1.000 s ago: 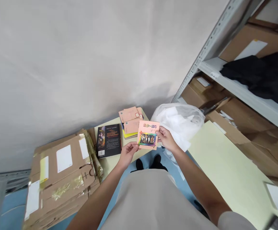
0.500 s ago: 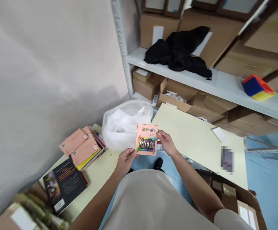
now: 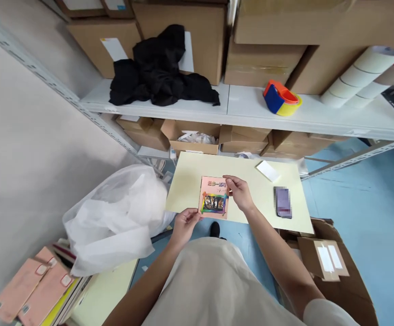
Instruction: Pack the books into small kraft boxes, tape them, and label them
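A small pink book with a rainbow-framed picture on its cover is held up in front of me, face toward me. My left hand pinches its lower left corner. At the upper right edge my right hand grips it, thumb on the cover and fingers behind. The book hovers over the near edge of a pale yellow table. On that table lie a white pad and a dark, pixelated flat object, both to the right of my right hand.
At left, a translucent white bag bulges beside pink books stacked on another pale surface. Behind the table, a grey shelf holds cartons, black cloth, coloured tape rolls and white rolls. An open carton stands lower right.
My view has swung right toward the table, so the bag and stacked books sit further left. Both hands still hold the pink book, now in front of the table's edge.
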